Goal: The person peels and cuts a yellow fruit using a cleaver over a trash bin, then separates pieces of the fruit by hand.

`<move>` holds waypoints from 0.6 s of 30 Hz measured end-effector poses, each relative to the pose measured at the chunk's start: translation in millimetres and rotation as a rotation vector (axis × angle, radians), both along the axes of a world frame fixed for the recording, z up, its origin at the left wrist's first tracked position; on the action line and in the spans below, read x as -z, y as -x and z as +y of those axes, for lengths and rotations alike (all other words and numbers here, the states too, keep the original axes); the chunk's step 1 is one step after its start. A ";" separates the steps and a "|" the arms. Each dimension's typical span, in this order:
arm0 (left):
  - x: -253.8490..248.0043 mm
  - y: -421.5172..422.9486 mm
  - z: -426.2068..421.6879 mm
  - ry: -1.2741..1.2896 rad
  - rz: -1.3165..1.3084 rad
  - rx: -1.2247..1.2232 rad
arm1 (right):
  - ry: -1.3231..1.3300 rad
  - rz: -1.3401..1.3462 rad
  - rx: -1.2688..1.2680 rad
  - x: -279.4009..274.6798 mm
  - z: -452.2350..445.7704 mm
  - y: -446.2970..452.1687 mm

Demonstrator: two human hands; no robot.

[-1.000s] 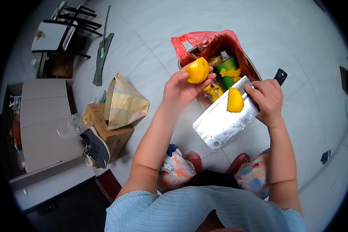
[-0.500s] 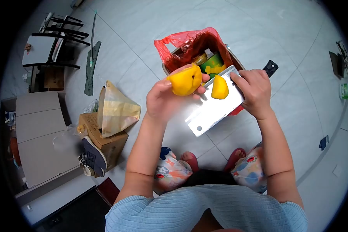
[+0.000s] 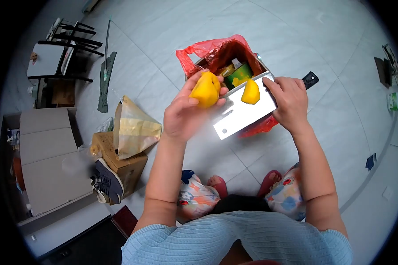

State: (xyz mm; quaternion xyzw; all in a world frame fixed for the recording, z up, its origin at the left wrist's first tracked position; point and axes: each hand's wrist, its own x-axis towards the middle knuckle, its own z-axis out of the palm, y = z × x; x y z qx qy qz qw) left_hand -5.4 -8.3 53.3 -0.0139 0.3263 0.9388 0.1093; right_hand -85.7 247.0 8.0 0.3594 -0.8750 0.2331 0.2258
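Note:
A peeled yellow mango (image 3: 205, 90) with a cut surface is held in my left hand (image 3: 181, 112), whose fingers curl round it. My right hand (image 3: 291, 101) grips a cleaver (image 3: 241, 115) near the base of its wide blade; the black handle sticks out beyond the knuckles. On the flat of the blade rests a cut mango piece (image 3: 251, 92). Both hands are over the near side of a bin (image 3: 263, 66) lined with a red plastic bag (image 3: 203, 48). Inside the bin lie green peel (image 3: 240, 74) and yellow scraps.
To the left, a cardboard box (image 3: 130, 174) carries a paper bag (image 3: 135, 128) and dark shoes (image 3: 108, 179). A folded green umbrella (image 3: 105, 84) lies on the tiled floor near chairs (image 3: 48, 59). My feet in pink slippers (image 3: 269, 181) are below the bin.
My left hand has shifted slightly left and turned the mango. The cleaver has risen a little and levelled, with the cut piece still on its blade.

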 end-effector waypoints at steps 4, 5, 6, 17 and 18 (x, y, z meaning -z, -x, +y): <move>-9.1 -1.4 1.2 0.213 -0.048 -0.031 | -0.032 -0.014 0.004 2.5 1.1 -0.1; -9.9 -2.0 2.0 0.215 -0.049 -0.031 | -0.037 -0.016 -0.002 3.6 0.1 -0.4; -10.6 -2.5 3.6 0.314 -0.055 -0.034 | -0.043 -0.018 -0.008 4.6 -1.1 0.1; -18.7 -10.8 21.3 0.532 -0.121 0.086 | -0.013 -0.170 0.161 17.4 -9.2 8.4; -17.1 -11.0 21.7 0.528 -0.128 0.092 | -0.005 -0.208 0.175 18.4 -11.1 9.8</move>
